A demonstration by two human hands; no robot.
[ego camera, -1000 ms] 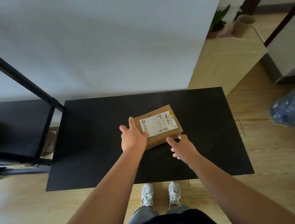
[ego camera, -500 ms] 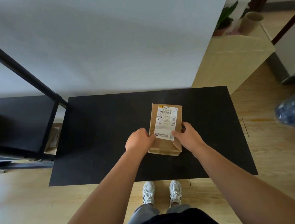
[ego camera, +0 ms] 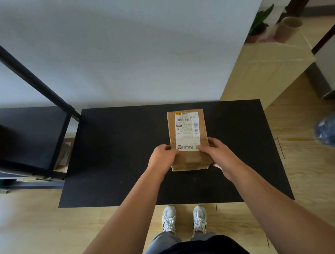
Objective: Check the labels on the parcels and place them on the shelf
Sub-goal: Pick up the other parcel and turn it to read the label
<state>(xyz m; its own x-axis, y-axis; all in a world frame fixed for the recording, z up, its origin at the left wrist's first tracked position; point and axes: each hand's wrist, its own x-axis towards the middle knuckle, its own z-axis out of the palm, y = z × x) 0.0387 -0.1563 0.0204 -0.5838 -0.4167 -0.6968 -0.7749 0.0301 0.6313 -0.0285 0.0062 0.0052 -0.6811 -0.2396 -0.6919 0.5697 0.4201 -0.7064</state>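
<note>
A brown cardboard parcel (ego camera: 189,158) is held over the black table (ego camera: 114,152), its long side pointing away from me. Its white shipping label (ego camera: 187,129) faces up, with a barcode and printed text. My left hand (ego camera: 162,157) grips the parcel's near left edge. My right hand (ego camera: 219,153) grips its near right edge, fingers wrapped around the side. The black metal shelf (ego camera: 23,137) stands to the left of the table.
Another labelled parcel (ego camera: 65,154) lies low behind the shelf's post. A light wooden cabinet (ego camera: 266,68) stands at the back right with a plant and a cardboard tube on it. A blue plastic bag (ego camera: 332,129) lies on the floor at right.
The parcel was lying askew on the table; both hands took hold of it and turned it so the label reads upright towards me. It now sits squarer and slightly raised.
</note>
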